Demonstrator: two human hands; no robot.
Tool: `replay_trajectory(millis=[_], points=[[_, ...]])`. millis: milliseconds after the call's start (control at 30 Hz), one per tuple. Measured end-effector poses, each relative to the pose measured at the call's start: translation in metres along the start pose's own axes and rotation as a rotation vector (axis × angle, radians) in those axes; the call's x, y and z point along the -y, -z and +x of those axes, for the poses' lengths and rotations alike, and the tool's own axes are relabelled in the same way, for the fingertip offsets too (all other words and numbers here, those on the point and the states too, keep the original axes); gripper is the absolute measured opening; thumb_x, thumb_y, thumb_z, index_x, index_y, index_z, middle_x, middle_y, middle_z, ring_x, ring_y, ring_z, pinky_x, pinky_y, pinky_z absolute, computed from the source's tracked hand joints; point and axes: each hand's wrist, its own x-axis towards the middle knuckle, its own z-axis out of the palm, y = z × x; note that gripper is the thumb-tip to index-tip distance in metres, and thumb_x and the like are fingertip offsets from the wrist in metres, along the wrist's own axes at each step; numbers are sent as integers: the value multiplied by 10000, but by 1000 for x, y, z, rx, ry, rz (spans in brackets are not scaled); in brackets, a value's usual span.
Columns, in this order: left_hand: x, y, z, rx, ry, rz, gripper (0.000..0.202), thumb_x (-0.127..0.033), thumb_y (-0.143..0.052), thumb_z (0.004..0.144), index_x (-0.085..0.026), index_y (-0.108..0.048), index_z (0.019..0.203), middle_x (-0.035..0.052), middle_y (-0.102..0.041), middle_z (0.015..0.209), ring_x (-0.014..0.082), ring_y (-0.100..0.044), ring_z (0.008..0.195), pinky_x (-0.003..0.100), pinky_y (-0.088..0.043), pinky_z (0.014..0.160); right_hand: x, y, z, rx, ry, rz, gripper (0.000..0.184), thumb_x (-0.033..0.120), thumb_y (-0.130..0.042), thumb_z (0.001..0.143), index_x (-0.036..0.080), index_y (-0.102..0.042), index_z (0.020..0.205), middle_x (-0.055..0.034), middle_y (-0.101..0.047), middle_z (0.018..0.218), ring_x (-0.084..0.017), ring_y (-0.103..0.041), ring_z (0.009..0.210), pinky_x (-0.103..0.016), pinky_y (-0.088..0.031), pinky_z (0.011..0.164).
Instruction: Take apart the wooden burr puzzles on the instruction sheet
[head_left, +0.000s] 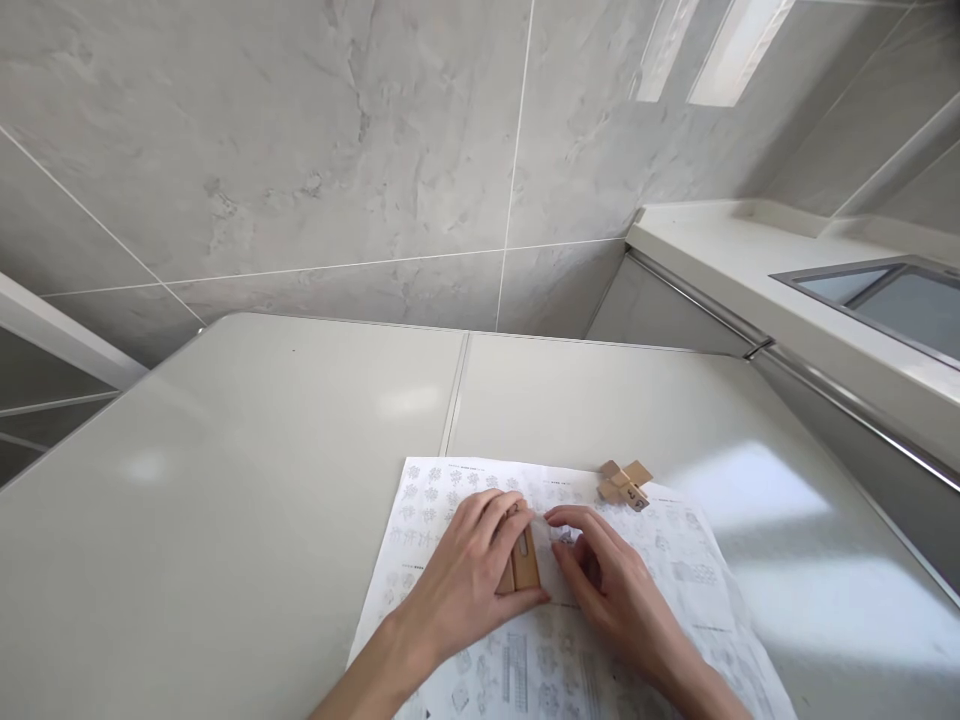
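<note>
Large grey marbled tiles make up the tiled wall ahead of us. Below it a pale, glossy desk runs up to the wall, with a seam down its middle. To the right a white counter stands a step higher and has a grey panel sunk into it.

A printed sheet of small diagrams lies flat on the near part of the desk, and both hands rest on it. This probably keeps the drawings in sight beside the pieces.

The left hand is wrapped around a pair of wooden bars that lie side by side on the sheet. Its thumb presses their near end and its fingers curl over the far end. We judge that this grip clamps the bars together and keeps them aligned, with the slot on top left in view.

The right hand lies just beside the bars, its fingers bent and drawn close together. Their tips meet at a small greyish spot on the paper. We cannot tell whether they pinch a small part there or only touch the print.

Farther back, near the sheet's upper right edge, a wooden cross of interlocked pieces sits apart from both hands. It seems to have been put there out of the way.
</note>
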Motion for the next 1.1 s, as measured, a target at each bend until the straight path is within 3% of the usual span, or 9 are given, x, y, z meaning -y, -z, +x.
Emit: replay_trajectory(millis=[133, 300, 533, 667, 733, 800, 833, 933, 1100], points=[[21, 12, 5, -107, 117, 85, 660, -572, -814, 952, -312, -540, 1493, 102, -611, 1501, 400, -550, 1411, 609, -524, 1145, -4, -1, 0, 12, 6, -17, 179, 337, -485, 1120, 274, -627, 1208, -55, -717, 1103, -165, -618, 618, -305, -538, 584], [43, 25, 7, -314, 280, 232, 508, -461, -759, 1005, -277, -538, 1424, 113, -581, 1468, 370, -560, 1328, 587, -525, 1108, -2, -1, 0, 23, 19, -35, 159, 322, -478, 1118, 279, -614, 1187, -61, -714, 1152, -161, -614, 615, -313, -534, 577], [42, 19, 5, -392, 266, 309, 513, -430, -711, 1034, -248, -505, 1467, 166, -542, 1512, 424, -488, 1426, 642, -471, 1142, -2, -2, -1, 27, 39, -30, 133, 293, -472, 1117, 287, -594, 1168, -75, -700, 1257, -152, -618, 614, -317, -542, 576], [20, 10, 4, -302, 24, 250, 354, -361, -617, 1103, -244, -546, 1429, 135, -624, 1430, 353, -595, 1354, 524, -536, 1091, -4, -4, 0, 15, 61, -27, 120, 277, -480, 1115, 292, -595, 1148, -59, -710, 1246, -152, -621, 599, -322, -542, 570], [9, 2, 1, -173, -99, 164, 225, -305, -585, 1116, -209, -596, 1319, 90, -701, 1200, 241, -717, 1002, 364, -598, 826, -5, -5, 1, 11, 70, -22, 124, 261, -482, 1111, 291, -598, 1147, -59, -710, 1245, -150, -623, 595, -321, -540, 570], [1, -7, -2, -49, -228, 174, 102, -257, -554, 1115, -189, -630, 1124, 30, -704, 958, 178, -667, 708, 310, -502, 591, -5, -5, 1, 11, 77, -15, 129, 242, -481, 1106, 285, -599, 1138, -64, -709, 1239, -146, -620, 591, -320, -541, 579], [-1, -11, -3, -22, -268, 184, 123, -238, -552, 1105, -194, -627, 1018, 8, -687, 874, 171, -639, 650, 312, -454, 547, -6, -5, 1, 12, 80, -13, 129, 235, -480, 1103, 281, -598, 1126, -67, -709, 1234, -143, -614, 587, -319, -541, 582], [-5, -19, -5, 0, -308, 209, 203, -209, -565, 1072, -203, -588, 870, -9, -657, 783, 182, -636, 642, 325, -399, 532, -6, -6, 1, 12, 80, -15, 133, 224, -477, 1100, 275, -600, 1100, -72, -712, 1217, -143, -601, 582, -320, -536, 588], [-6, -17, -5, 1, -280, 212, 189, -177, -587, 1038, -205, -560, 853, -15, -662, 786, 176, -641, 647, 316, -391, 549, -7, -8, 2, 7, 88, -2, 145, 212, -473, 1096, 272, -605, 1103, -70, -713, 1201, -144, -615, 587, -321, -537, 596]])
